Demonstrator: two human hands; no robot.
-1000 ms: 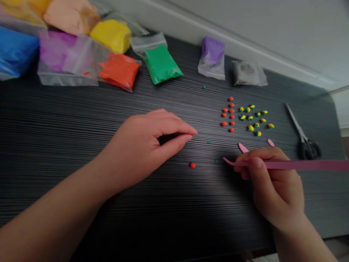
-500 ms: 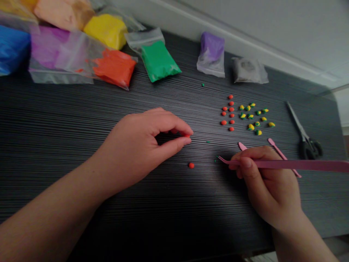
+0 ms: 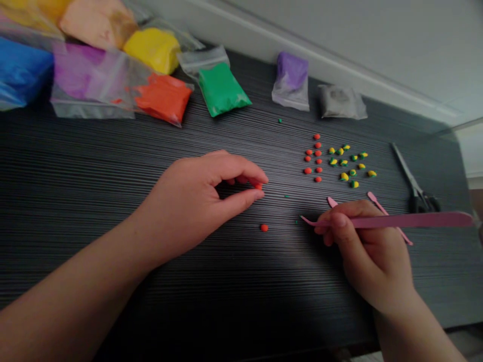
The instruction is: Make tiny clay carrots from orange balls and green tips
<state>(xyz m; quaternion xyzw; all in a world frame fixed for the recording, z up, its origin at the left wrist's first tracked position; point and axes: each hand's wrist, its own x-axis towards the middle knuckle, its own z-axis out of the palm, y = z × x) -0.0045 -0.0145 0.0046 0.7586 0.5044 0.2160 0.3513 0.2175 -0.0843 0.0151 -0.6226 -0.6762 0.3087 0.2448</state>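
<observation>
Between thumb and fingertips, my left hand (image 3: 204,201) pinches a small orange-red clay ball (image 3: 258,186), partly hidden by the fingers. A second such ball (image 3: 264,228) lies on the table just below that hand. My right hand (image 3: 368,246) is closed around pink curved-tip tweezers (image 3: 407,220), whose tips point left. At the tips is a tiny green speck, and another green bit (image 3: 296,221) lies beside them. A thin green sliver (image 3: 287,196) rests on the table between the two hands.
Red balls (image 3: 318,153) stand in columns beside several yellow-green clay pieces (image 3: 343,163). Scissors (image 3: 417,186) lie at the right. Two pink tools (image 3: 373,197) are partly under my right hand. Bags of green (image 3: 223,88), orange (image 3: 164,98) and purple (image 3: 292,73) clay line the back.
The tweezers' tips have come together and their rear end has tilted up slightly. The red ball shows a little more in my left fingers. The whole view has shifted slightly.
</observation>
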